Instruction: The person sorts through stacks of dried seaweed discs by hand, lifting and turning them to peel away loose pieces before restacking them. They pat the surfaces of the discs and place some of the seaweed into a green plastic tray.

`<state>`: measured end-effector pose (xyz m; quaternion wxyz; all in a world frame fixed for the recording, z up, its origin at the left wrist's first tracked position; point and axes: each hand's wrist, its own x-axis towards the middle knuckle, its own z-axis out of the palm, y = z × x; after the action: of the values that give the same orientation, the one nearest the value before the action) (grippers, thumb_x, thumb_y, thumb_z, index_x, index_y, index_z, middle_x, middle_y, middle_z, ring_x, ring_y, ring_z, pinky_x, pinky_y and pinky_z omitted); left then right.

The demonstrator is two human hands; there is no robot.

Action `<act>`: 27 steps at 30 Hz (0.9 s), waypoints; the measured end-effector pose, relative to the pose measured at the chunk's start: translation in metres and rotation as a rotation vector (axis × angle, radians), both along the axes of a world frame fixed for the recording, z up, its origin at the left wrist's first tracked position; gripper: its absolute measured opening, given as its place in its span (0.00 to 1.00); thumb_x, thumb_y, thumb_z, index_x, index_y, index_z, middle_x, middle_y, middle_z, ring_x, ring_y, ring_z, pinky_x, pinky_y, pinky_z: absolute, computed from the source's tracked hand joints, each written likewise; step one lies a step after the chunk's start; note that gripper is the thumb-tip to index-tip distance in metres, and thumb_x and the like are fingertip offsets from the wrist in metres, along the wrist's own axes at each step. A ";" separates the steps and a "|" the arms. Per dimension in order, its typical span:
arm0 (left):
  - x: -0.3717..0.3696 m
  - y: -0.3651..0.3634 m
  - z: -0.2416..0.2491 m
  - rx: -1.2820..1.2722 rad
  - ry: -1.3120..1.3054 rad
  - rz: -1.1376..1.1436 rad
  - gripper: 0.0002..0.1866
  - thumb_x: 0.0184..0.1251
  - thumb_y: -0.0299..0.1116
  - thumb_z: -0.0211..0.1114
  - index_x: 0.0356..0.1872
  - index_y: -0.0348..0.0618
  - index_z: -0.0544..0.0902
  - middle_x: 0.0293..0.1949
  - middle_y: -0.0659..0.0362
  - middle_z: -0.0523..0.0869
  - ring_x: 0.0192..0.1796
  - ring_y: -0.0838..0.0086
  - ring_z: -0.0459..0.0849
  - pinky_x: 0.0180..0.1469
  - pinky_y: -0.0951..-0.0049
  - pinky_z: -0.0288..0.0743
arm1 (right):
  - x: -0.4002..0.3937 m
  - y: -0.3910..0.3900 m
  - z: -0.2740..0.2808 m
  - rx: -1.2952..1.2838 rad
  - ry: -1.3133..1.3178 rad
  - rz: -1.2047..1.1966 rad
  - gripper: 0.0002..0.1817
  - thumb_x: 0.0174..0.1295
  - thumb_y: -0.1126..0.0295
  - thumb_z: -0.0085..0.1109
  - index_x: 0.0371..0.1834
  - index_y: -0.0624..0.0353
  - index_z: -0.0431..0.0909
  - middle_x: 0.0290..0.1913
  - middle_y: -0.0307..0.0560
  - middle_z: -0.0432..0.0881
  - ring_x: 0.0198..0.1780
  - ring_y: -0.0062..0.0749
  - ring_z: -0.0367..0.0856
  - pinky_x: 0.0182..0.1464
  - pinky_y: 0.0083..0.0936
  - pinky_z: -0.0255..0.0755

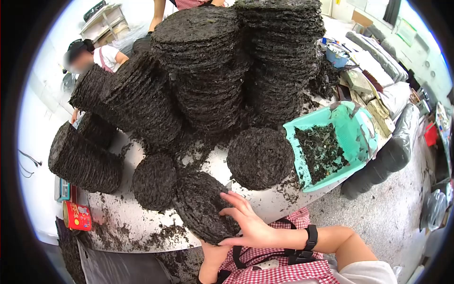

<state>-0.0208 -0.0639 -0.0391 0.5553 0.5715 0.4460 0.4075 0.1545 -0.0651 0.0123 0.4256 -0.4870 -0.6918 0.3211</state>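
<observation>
Close to my body, a thick round stack of dried seaweed sheets (205, 206) is tilted over the table's front edge. My right hand (246, 222) grips its right side, fingers spread across the upper face and the thumb at the lower edge. Under the stack's lower end is my left hand (213, 253), supporting it; its fingers are hidden behind the seaweed. A small round pile of seaweed (155, 182) lies just left of the held stack. Another round pile (260, 158) is to the right, beside a turquoise bin (309, 185) with loose seaweed scraps inside.
Tall seaweed stacks (198, 61) rise at the back, with a leaning one (142, 94) and a low one (85, 161) at left. A red packet (78, 216) stands at the table's left edge. A co-worker (106, 57) is behind the stacks; another person's arm shows at the top.
</observation>
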 end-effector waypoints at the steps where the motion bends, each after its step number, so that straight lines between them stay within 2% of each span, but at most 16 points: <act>1: -0.001 0.000 -0.002 -0.012 -0.037 0.004 0.45 0.39 0.24 0.77 0.62 0.35 0.62 0.58 0.53 0.72 0.59 0.69 0.73 0.61 0.65 0.69 | 0.001 0.004 -0.001 -0.014 0.030 0.041 0.38 0.47 0.54 0.73 0.56 0.61 0.65 0.71 0.58 0.51 0.74 0.57 0.44 0.71 0.49 0.49; 3: -0.006 -0.004 0.002 -0.048 -0.101 0.016 0.45 0.39 0.25 0.77 0.63 0.36 0.62 0.58 0.53 0.72 0.58 0.68 0.73 0.60 0.65 0.69 | 0.000 0.008 -0.003 -0.054 0.099 0.126 0.38 0.46 0.54 0.73 0.56 0.61 0.65 0.71 0.57 0.50 0.73 0.57 0.45 0.70 0.48 0.51; 4: -0.008 -0.002 0.008 -0.009 -0.039 -0.017 0.44 0.40 0.25 0.77 0.62 0.36 0.63 0.57 0.52 0.73 0.58 0.67 0.74 0.60 0.64 0.70 | 0.003 0.009 0.001 -0.155 0.210 0.171 0.37 0.48 0.55 0.72 0.56 0.62 0.65 0.72 0.56 0.51 0.73 0.53 0.51 0.69 0.41 0.55; 7: -0.006 0.005 0.026 -0.197 -0.109 0.025 0.42 0.41 0.26 0.78 0.61 0.34 0.64 0.56 0.52 0.75 0.57 0.66 0.75 0.59 0.65 0.70 | 0.017 0.015 0.011 -0.239 0.279 0.224 0.34 0.52 0.57 0.70 0.58 0.63 0.67 0.70 0.57 0.58 0.69 0.49 0.60 0.66 0.35 0.60; 8: -0.010 0.008 0.025 -0.170 -0.016 0.001 0.40 0.44 0.25 0.77 0.59 0.33 0.64 0.55 0.51 0.75 0.56 0.66 0.76 0.57 0.66 0.72 | 0.023 0.012 0.016 -0.309 0.301 0.195 0.30 0.56 0.61 0.66 0.59 0.64 0.69 0.67 0.57 0.64 0.66 0.44 0.68 0.63 0.31 0.64; 9: -0.013 0.008 0.021 -0.089 0.009 0.019 0.39 0.44 0.25 0.77 0.59 0.33 0.65 0.55 0.52 0.76 0.55 0.66 0.77 0.57 0.65 0.72 | 0.026 0.012 0.014 -0.263 0.398 0.174 0.24 0.61 0.63 0.61 0.56 0.65 0.71 0.58 0.54 0.75 0.58 0.36 0.75 0.56 0.27 0.69; 12: -0.019 0.011 0.013 0.128 0.124 0.040 0.37 0.44 0.21 0.76 0.58 0.33 0.66 0.53 0.52 0.77 0.53 0.65 0.78 0.56 0.62 0.75 | 0.052 0.011 0.030 -0.460 0.334 -0.117 0.19 0.66 0.65 0.56 0.55 0.67 0.73 0.45 0.49 0.80 0.46 0.25 0.76 0.49 0.23 0.72; 13: -0.022 0.010 0.014 0.039 0.063 0.051 0.38 0.44 0.21 0.76 0.59 0.34 0.66 0.54 0.52 0.76 0.54 0.65 0.78 0.56 0.62 0.74 | 0.063 0.010 0.030 -0.454 0.339 -0.272 0.19 0.67 0.66 0.54 0.55 0.67 0.74 0.41 0.47 0.81 0.42 0.22 0.76 0.47 0.22 0.72; 15: -0.024 0.009 0.022 -0.143 -0.067 0.052 0.39 0.44 0.21 0.76 0.60 0.35 0.65 0.55 0.52 0.75 0.55 0.64 0.77 0.57 0.61 0.74 | 0.093 0.017 0.002 -0.376 0.565 -0.438 0.22 0.66 0.67 0.55 0.60 0.68 0.69 0.49 0.53 0.78 0.50 0.27 0.75 0.52 0.24 0.70; 17: -0.020 0.010 0.029 -0.135 -0.090 0.067 0.39 0.45 0.23 0.76 0.60 0.37 0.65 0.54 0.52 0.76 0.55 0.64 0.77 0.57 0.61 0.74 | 0.116 0.031 -0.039 -0.065 0.467 -0.735 0.26 0.65 0.67 0.56 0.62 0.69 0.63 0.62 0.57 0.68 0.60 0.33 0.69 0.60 0.27 0.65; 18: -0.019 0.010 0.029 -0.112 -0.098 0.067 0.38 0.45 0.23 0.76 0.60 0.37 0.65 0.54 0.52 0.76 0.55 0.64 0.77 0.56 0.61 0.74 | 0.124 0.029 -0.038 -0.124 0.436 -0.779 0.28 0.63 0.68 0.58 0.64 0.64 0.60 0.69 0.56 0.58 0.66 0.38 0.62 0.65 0.32 0.59; 20: -0.022 0.010 0.018 -0.035 -0.047 0.069 0.38 0.45 0.24 0.75 0.60 0.37 0.66 0.52 0.53 0.77 0.53 0.63 0.78 0.55 0.61 0.75 | 0.125 0.021 -0.038 -0.088 0.269 -0.733 0.27 0.63 0.68 0.58 0.64 0.60 0.63 0.68 0.53 0.59 0.66 0.39 0.63 0.64 0.35 0.60; 22: -0.019 0.009 0.022 -0.118 -0.070 0.059 0.38 0.45 0.24 0.76 0.60 0.37 0.66 0.52 0.53 0.77 0.53 0.64 0.78 0.55 0.61 0.74 | 0.115 0.014 -0.030 -0.059 0.151 -0.642 0.23 0.62 0.70 0.58 0.61 0.54 0.68 0.65 0.51 0.63 0.65 0.41 0.63 0.63 0.40 0.61; 25: -0.016 0.008 0.026 -0.132 -0.088 0.048 0.37 0.44 0.24 0.76 0.59 0.36 0.67 0.52 0.53 0.77 0.53 0.64 0.78 0.55 0.62 0.73 | 0.107 0.020 -0.024 -0.144 0.201 -0.479 0.15 0.61 0.70 0.58 0.51 0.56 0.76 0.56 0.46 0.75 0.58 0.34 0.73 0.57 0.30 0.68; 26: -0.015 0.007 0.027 -0.100 -0.079 0.049 0.37 0.44 0.24 0.76 0.59 0.36 0.67 0.52 0.53 0.77 0.52 0.65 0.78 0.55 0.63 0.73 | 0.107 0.026 -0.021 -0.143 0.157 -0.508 0.12 0.59 0.70 0.60 0.46 0.57 0.78 0.45 0.43 0.80 0.48 0.32 0.79 0.50 0.25 0.72; 27: -0.014 0.006 0.027 -0.067 -0.067 0.052 0.38 0.43 0.24 0.76 0.59 0.36 0.68 0.52 0.53 0.77 0.52 0.65 0.78 0.55 0.63 0.73 | 0.114 0.035 -0.018 -0.174 0.012 -0.495 0.11 0.58 0.70 0.60 0.44 0.58 0.79 0.43 0.42 0.80 0.46 0.33 0.80 0.48 0.26 0.73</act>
<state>-0.0350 -0.0579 -0.0116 0.5779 0.5269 0.4553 0.4257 0.2681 -0.0302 -0.0059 0.4519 -0.6743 -0.5187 0.2685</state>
